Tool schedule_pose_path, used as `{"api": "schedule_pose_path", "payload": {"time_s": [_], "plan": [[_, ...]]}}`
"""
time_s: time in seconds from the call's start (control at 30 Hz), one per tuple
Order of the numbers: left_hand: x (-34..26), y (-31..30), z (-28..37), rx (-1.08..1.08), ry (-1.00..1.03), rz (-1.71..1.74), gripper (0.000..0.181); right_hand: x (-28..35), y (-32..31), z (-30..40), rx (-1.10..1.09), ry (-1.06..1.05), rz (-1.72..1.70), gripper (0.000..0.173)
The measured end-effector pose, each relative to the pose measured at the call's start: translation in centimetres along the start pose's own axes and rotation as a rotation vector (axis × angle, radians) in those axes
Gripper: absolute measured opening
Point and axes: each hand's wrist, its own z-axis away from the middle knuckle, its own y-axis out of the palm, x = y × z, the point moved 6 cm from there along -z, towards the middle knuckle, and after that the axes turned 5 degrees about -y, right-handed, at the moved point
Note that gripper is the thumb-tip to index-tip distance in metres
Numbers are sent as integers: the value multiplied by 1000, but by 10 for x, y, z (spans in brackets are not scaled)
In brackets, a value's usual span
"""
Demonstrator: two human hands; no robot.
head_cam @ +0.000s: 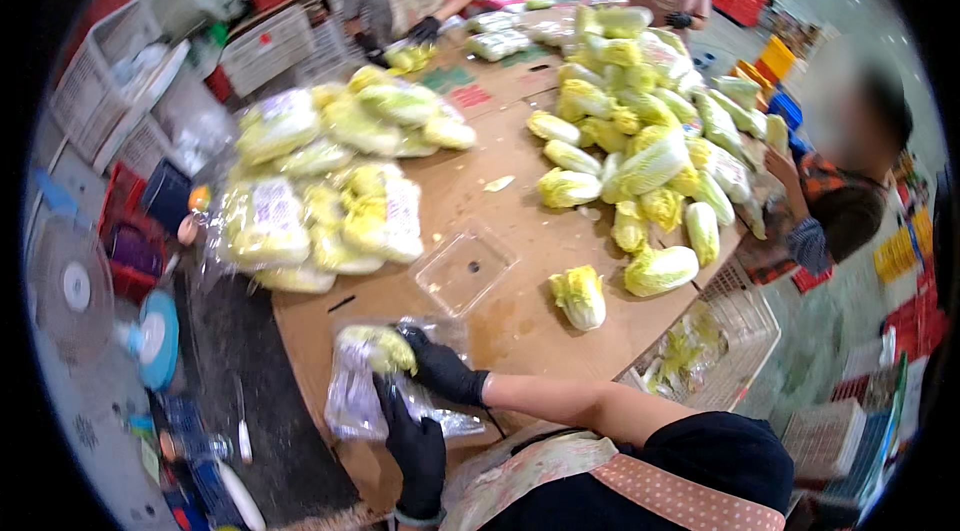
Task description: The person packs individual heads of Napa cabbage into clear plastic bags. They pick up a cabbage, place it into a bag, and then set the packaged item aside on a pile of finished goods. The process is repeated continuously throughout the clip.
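A yellow-green napa cabbage (376,348) lies in a clear printed plastic bag (358,407) at the near table edge. My right hand (442,368), in a black glove, holds the cabbage and the bag from the right. Gloved in black too, my left hand (411,441) touches the bag just below the cabbage; how firmly its fingers close is hard to see. Beyond them is a shallow clear plastic tray (465,268). Bagged cabbages (270,223) are piled at the left, loose cabbages (645,163) at the right. One cabbage (579,297) lies apart on the cardboard.
A white crate (757,336) with leaf trimmings stands below the table's right edge. A white-handled knife (244,441) lies on the dark surface at the left, near a fan (75,283). Several people stand around the table, one close at the right (847,186).
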Motion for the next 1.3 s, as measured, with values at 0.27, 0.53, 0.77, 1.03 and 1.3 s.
{"api": "schedule_pose_path", "payload": {"time_s": [0.27, 0.53, 0.77, 1.03, 1.3], "plan": [[18, 54, 17, 189, -60, -141, 75, -39, -17, -16, 479, -67, -179, 57], [32, 55, 19, 205, -138, 5, 74, -73, -237, -51, 258, 115, -130, 36], [63, 80, 30, 197, -41, -61, 67, -137, -424, -116, -413, 225, 782, 42], [48, 76, 11, 227, -27, -246, 65, -233, -448, -190, -155, 724, 1273, 103], [36, 74, 14, 210, -99, -382, 68, -111, -391, -239, 231, 104, 1174, 94]]}}
